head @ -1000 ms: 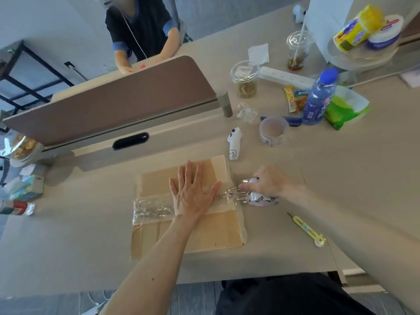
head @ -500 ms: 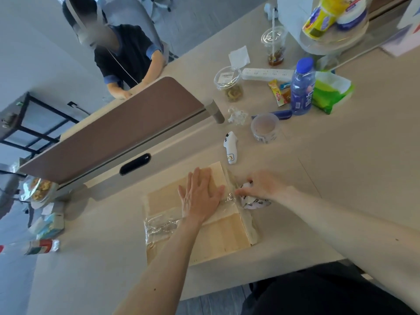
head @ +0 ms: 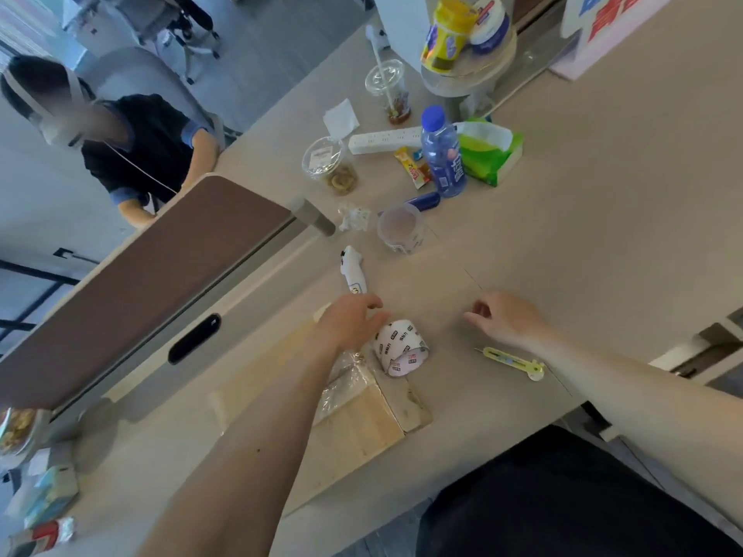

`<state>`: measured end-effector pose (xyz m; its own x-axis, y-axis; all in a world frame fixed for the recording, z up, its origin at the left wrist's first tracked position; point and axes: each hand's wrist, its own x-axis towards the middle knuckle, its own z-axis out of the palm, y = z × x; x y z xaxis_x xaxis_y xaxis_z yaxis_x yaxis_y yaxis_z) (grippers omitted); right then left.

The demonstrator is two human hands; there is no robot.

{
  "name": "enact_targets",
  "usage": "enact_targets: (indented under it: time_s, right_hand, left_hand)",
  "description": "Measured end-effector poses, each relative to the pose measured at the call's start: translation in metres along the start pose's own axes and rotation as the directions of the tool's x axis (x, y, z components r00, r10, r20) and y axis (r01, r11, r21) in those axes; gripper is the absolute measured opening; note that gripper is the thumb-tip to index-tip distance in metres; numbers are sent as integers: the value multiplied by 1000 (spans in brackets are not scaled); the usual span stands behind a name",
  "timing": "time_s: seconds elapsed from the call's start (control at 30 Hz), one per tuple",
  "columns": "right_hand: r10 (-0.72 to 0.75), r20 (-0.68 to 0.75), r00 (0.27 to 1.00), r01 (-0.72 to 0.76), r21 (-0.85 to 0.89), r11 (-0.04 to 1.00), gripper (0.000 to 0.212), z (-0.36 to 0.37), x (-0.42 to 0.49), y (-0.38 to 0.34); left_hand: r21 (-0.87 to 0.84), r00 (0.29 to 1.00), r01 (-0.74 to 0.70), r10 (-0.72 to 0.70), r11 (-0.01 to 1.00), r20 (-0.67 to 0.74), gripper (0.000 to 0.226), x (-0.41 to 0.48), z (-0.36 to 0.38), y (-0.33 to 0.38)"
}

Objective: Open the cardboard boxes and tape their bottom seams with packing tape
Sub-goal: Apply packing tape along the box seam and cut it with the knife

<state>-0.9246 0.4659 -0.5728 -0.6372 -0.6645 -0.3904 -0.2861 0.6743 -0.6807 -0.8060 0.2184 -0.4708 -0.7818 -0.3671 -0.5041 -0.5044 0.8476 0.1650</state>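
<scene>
Where it crosses the flat box [head: 358, 428], clear tape [head: 341, 381] crinkles.

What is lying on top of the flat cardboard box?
A crumpled strip of clear tape lies across the box. The left forearm hides the box's left part.

No legible text: print on tape roll [head: 402, 347], bottle label [head: 447, 167], corner sign [head: 615, 18] blurred.
</scene>
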Motion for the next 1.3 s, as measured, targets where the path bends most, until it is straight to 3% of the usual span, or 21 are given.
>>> enact_targets:
  time_s: [0.13, 0.23, 0.43, 0.57, 0.63, 0.77, 0.9, 0.97, 1.13, 1.23, 1.3]
  right_hand:
    - [129, 69, 989, -120, -128, 984, 38, 3, -23, 35]
    - [143, 91, 986, -120, -222, 968, 42, 15, -37, 44]
    - [158, -7, 987, -151, -330, 932, 20, 40, -45, 47]
    - [219, -44, 975, -219, -387, 896, 22, 54, -43, 44]
    - [262, -32, 965, -260, -291, 921, 15, 57, -46, 39]
    - [255, -15, 967, -251, 120, 960, 16, 56, -67, 6]
    - [151, 30, 988, -144, 532, 834, 17, 51, -95, -50]
    - [108, 54, 993, -119, 613, 781, 13, 53, -101, -70]
    - [107, 64, 992, -120, 709, 695, 10, 70, -102, -98]
    - [122, 81, 989, -140, 761, 634, 11, 79, -104, -112]
    - [153, 47, 987, -136, 752, 645, 13, 82, -105, -119]
  left_hand:
    - [102, 992, 5, -18, 995, 128, 42, 17, 0, 7]
    - [121, 980, -1, -23, 993, 197, 54, 26, 1, 9]
    - [59, 950, 15, -32, 998, 311, 71, 40, 3, 6]
    - [-69, 924, -26, 50, 997, 379, 54, 47, -1, 6]
    - [-115, 881, -53, 100, 992, 462, 51, 53, -3, 5]
    - [-155, 788, -90, 166, 984, 594, 62, 63, -2, 2]
    - [-187, 692, -156, 242, 970, 680, 45, 72, 4, 4]
    - [-206, 674, -236, 312, 950, 669, 24, 73, 8, 2]
    - [-247, 659, -392, 458, 886, 597, 16, 70, 14, -3]
    - [-237, 706, -481, 533, 844, 467, 41, 71, 22, -1]
    - [-259, 700, -492, 555, 831, 450, 46, 74, 27, -2]
